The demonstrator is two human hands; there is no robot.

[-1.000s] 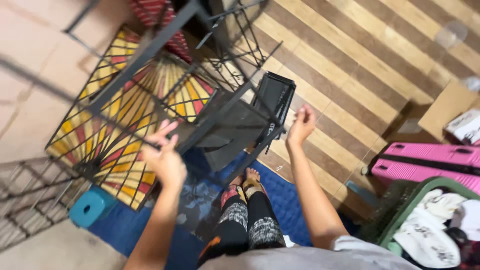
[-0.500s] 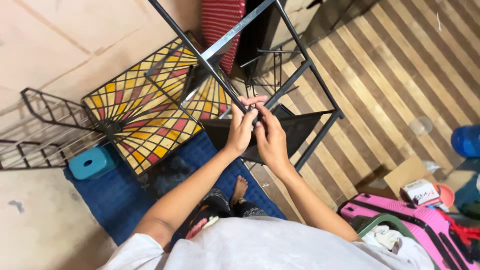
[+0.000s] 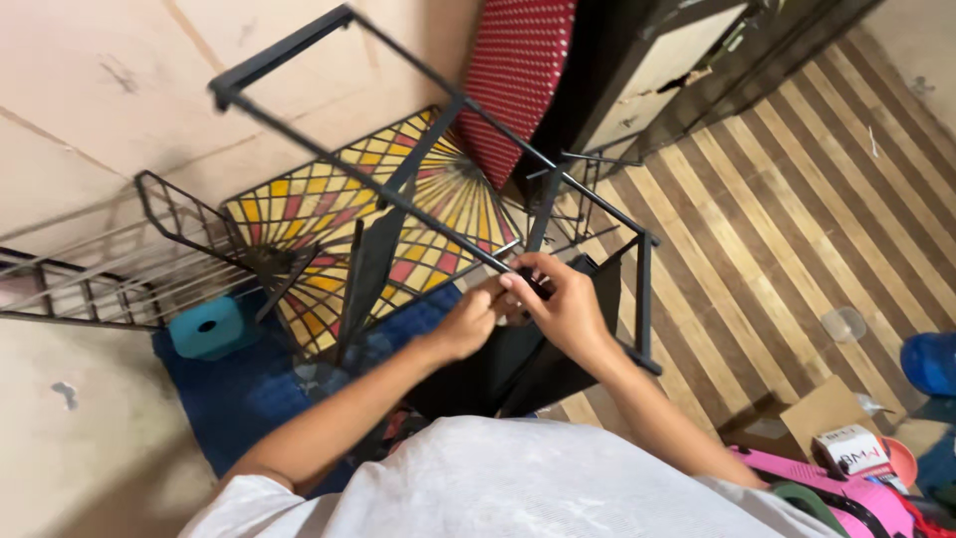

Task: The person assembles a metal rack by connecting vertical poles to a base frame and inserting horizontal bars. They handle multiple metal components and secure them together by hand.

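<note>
A black metal frame (image 3: 398, 65) of square tubes stands before me, with a flat black panel (image 3: 518, 369) hanging below its near rail. Both my hands meet at one joint on that near rail. My left hand (image 3: 468, 319) pinches the rail from the left, fingers closed on it. My right hand (image 3: 558, 304) grips a small dark part at the same joint; what the part is I cannot make out. Black wire shelves (image 3: 189, 229) lean at the left of the frame.
A yellow, red and black patterned mat (image 3: 329, 214) and a blue mat (image 3: 249, 389) cover the floor beneath. A teal roll (image 3: 211, 327) lies at left. A red dotted cushion (image 3: 523, 80) leans at the back. A cardboard box (image 3: 827, 418), pink case (image 3: 856, 493) and blue container (image 3: 931, 361) sit at right.
A second ago my hands were apart on either side of the frame. They came together on the near rail, and my view has swung so the frame appears higher and nearer.
</note>
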